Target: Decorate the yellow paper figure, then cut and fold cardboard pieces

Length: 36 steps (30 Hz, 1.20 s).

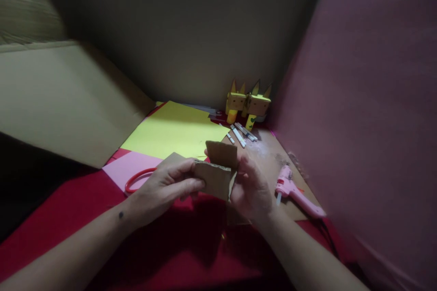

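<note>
A small folded piece of cardboard [213, 179] is held up between both hands above the red cloth. My left hand [174, 179] pinches its left end, thumb on the near face. At the other end my right hand [252, 186] is curled against the cardboard, its fingers partly hidden. One panel stands up behind the near panel, with a gap between them. Just left of my left hand lies a red ring-shaped handle [138, 179], partly covered by that hand. To the right of my right hand rests a pink glue gun [290, 191] with a glue stick poking out.
Yellow sheets [170, 129] and a pink sheet [129, 168] lie on the red cloth [68, 223]. Several white markers [239, 135] sit on a brown board [273, 145]. Two eared cardboard figures [257, 104] stand behind. A large cardboard box [61, 100] is at left, a pink wall [368, 113] at right.
</note>
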Each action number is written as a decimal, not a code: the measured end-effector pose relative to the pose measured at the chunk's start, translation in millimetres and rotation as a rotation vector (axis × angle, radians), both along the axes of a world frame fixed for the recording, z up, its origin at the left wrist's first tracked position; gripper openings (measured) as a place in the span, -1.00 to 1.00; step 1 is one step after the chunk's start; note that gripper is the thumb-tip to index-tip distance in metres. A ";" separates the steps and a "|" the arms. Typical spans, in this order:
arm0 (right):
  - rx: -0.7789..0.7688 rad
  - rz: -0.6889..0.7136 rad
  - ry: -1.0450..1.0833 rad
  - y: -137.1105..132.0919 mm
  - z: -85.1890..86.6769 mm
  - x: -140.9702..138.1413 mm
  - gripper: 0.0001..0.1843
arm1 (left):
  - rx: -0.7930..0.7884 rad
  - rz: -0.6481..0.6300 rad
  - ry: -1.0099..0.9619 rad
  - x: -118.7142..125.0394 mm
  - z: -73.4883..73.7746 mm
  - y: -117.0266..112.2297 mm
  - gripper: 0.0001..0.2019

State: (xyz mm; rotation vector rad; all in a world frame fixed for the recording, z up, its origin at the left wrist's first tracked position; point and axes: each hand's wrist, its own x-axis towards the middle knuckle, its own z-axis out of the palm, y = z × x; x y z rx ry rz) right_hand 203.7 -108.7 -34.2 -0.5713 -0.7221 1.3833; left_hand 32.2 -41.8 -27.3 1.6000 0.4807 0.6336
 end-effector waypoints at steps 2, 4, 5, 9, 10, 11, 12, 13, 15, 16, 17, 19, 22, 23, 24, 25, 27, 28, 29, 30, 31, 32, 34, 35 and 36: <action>0.057 -0.021 -0.072 -0.6 -4.4 -0.4 -0.63 | -0.082 0.025 -0.020 -2.1 -0.8 0.9 -0.92; 0.073 -0.032 -0.109 -0.7 -7.5 -0.1 -0.68 | -0.161 0.029 -0.049 -3.7 -0.6 1.4 -0.88; 0.059 -0.031 -0.113 -0.9 -8.3 0.1 -0.68 | -0.188 0.024 -0.054 -4.1 -0.4 1.6 -0.87; 0.011 0.009 -0.125 -3.3 -7.1 -0.6 -0.63 | -0.166 0.050 -0.029 -3.3 0.1 2.6 -0.91; 0.015 0.015 -0.130 -4.1 -6.4 -1.2 -0.63 | -0.149 0.068 -0.027 -2.7 0.2 2.8 -0.89; 0.025 0.015 -0.136 -4.7 -5.9 -2.0 -0.63 | -0.140 0.083 -0.031 -2.0 0.4 3.0 -0.88; 0.040 0.011 -0.145 -5.2 -5.5 -2.8 -0.60 | -0.133 0.092 -0.041 -1.4 0.5 3.3 -0.88; 0.052 0.006 -0.159 -5.4 -5.5 -3.5 -0.52 | -0.128 0.097 -0.052 -0.9 0.7 3.6 -0.88; 0.070 -0.003 -0.191 -5.0 -6.1 -4.5 -0.34 | -0.113 0.091 -0.057 -0.7 0.8 4.8 -0.88; 0.078 -0.012 -0.206 -4.6 -6.7 -4.6 -0.28 | -0.104 0.081 -0.049 -1.0 0.6 5.7 -0.88; 0.083 -0.020 -0.218 -4.1 -7.4 -4.6 -0.24 | -0.095 0.070 -0.037 -1.4 0.3 6.8 -0.88; 0.082 -0.043 -0.248 -3.4 -8.8 -4.2 -0.19 | -0.101 0.050 -0.020 -2.6 -0.5 9.3 -0.88; 0.068 -0.074 -0.318 -2.8 -10.4 -3.4 -0.20 | -0.158 0.024 -0.035 -3.8 -1.2 12.0 -0.88; 0.062 -0.082 -0.342 -2.6 -10.7 -3.3 -0.22 | -0.181 0.020 -0.040 -3.8 -1.1 12.3 -0.87; 0.058 -0.095 -0.364 -2.3 -11.0 -3.4 -0.23 | -0.193 0.012 -0.044 -3.7 -1.0 12.2 -0.85; 0.057 -0.113 -0.384 -2.0 -11.2 -3.7 -0.23 | -0.195 0.001 -0.044 -3.3 -1.0 11.8 -0.83; 0.056 -0.168 -0.419 -1.3 -11.8 -5.2 -0.22 | -0.168 -0.011 -0.042 -1.9 -1.7 9.7 -0.71; 0.055 -0.202 -0.438 -0.9 -12.4 -6.2 -0.20 | -0.129 0.000 -0.037 -0.9 -2.5 8.2 -0.60; 0.051 -0.238 -0.464 -0.6 -13.1 -7.4 -0.19 | -0.082 0.026 -0.019 0.2 -3.5 6.5 -0.49; 0.043 -0.266 -0.494 -0.3 -14.1 -8.6 -0.17 | -0.035 0.065 0.011 1.3 -4.8 4.9 -0.40; 0.030 -0.283 -0.527 0.0 -15.2 -9.7 -0.17 | 0.005 0.102 0.053 2.3 -6.3 3.4 -0.35; 0.018 -0.285 -0.554 0.2 -16.2 -10.5 -0.18 | 0.035 0.124 0.092 3.1 -7.7 2.4 -0.35; 0.006 -0.248 -0.574 0.3 -17.6 -11.2 -0.19 | 0.056 0.134 0.129 3.6 -10.1 2.6 -0.38; 0.004 -0.215 -0.567 0.2 -17.7 -11.2 -0.19 | 0.051 0.130 0.116 3.1 -10.8 3.9 -0.39; 0.007 -0.184 -0.555 -0.2 -17.3 -11.0 -0.17 | 0.039 0.129 0.088 2.1 -11.2 5.7 -0.38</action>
